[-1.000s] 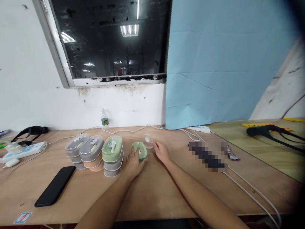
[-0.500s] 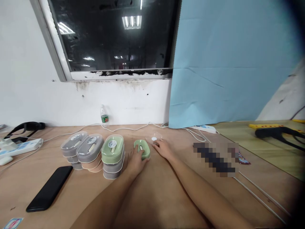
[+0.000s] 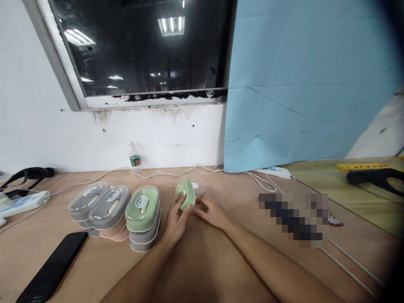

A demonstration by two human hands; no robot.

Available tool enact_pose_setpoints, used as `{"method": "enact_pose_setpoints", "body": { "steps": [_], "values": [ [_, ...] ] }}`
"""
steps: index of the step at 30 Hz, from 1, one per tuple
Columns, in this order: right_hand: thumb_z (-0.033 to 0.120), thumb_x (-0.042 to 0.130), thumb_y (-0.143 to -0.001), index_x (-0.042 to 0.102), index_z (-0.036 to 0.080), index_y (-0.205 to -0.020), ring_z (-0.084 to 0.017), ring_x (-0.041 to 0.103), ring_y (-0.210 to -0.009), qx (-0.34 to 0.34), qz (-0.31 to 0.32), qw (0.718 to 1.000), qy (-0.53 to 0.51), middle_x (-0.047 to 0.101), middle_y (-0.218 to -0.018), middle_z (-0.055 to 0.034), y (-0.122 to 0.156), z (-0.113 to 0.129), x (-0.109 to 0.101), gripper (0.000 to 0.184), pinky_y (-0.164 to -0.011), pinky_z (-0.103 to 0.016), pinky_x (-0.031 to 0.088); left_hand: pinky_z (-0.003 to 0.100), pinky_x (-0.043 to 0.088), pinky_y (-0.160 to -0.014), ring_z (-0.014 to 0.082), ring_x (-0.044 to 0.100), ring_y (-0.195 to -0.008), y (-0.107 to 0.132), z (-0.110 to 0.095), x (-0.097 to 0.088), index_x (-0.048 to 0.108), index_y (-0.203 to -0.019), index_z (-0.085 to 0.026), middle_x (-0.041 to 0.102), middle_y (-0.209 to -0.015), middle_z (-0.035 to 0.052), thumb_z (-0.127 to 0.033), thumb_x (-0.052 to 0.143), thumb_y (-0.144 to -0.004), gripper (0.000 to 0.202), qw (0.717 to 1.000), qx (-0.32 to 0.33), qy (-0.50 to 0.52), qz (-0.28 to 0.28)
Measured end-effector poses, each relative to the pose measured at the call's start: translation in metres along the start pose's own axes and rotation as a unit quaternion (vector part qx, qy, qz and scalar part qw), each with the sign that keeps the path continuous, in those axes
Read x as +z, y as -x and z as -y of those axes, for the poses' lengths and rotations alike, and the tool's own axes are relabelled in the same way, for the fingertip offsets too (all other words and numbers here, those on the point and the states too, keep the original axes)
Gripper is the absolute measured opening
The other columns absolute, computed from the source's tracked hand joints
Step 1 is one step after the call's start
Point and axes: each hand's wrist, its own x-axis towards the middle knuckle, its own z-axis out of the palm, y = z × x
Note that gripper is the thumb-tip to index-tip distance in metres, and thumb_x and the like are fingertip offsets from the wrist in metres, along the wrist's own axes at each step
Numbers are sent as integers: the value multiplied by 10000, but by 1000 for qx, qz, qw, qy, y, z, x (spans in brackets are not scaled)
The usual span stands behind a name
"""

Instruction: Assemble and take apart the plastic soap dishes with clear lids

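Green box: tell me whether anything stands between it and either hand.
Nothing visible does. The left hand holds the green box, tilted up; the right hand is close beside it. A clear lid lies behind the box, beyond both hands.

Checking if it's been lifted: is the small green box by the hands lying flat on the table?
No, the green box stands tilted up on edge, held by the left hand, the right hand just beside it.

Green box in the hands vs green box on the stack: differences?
The held green box is tipped up in the left hand, right hand beside it; the stacked green box lies flat. The held one is uncovered; the stacked one wears a clear lid with a sticker. Both are pale green ovals.
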Motion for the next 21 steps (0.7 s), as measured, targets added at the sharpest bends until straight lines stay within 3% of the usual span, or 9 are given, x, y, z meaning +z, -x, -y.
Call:
{"method": "enact_pose_setpoints", "body": {
  "steps": [4,9,13,16,21],
  "values": [
    [393,523,-897,594,210,-1047,-206,590,-902,-68,-5,991,-114,658,-984,-74,13,34,6,247,-812,-340,469,401,317,-1122,229,394,-1342,1,-4,0,583,-1273,-211,474,-1421,78,-464,445,-925,452,997,26,31,59],
    [325,425,-942,587,224,-930,-179,588,-776,-42,-71,990,-118,643,-843,-47,20,38,8,191,-715,-297,479,412,348,-1104,244,385,-1350,3,-9,-5,586,-1272,-198,538,-1363,70,-492,397,-940,482,1000,-1,9,13],
    [308,415,-941,582,225,-898,-197,591,-757,4,-155,988,-22,633,-813,-57,20,4,-8,192,-698,-307,470,414,285,-1143,239,334,-1381,8,-13,-8,542,-1321,-224,461,-1436,59,-445,421,-944,453,1000,8,-7,4],
    [279,405,-938,594,211,-925,-214,591,-818,12,-162,985,62,640,-877,-81,11,-37,-29,201,-756,-327,465,419,265,-1152,236,313,-1392,10,-17,-9,518,-1343,-245,373,-1495,56,-414,439,-943,442,998,26,-27,54],
    [168,430,-874,646,209,-976,-233,579,-890,77,-100,978,165,640,-957,-108,-5,-100,-47,242,-798,-338,461,449,294,-1138,243,326,-1387,12,-18,-10,457,-1387,-280,327,-1518,53,-400,453,-936,467,990,43,-61,122]
  ]
}}
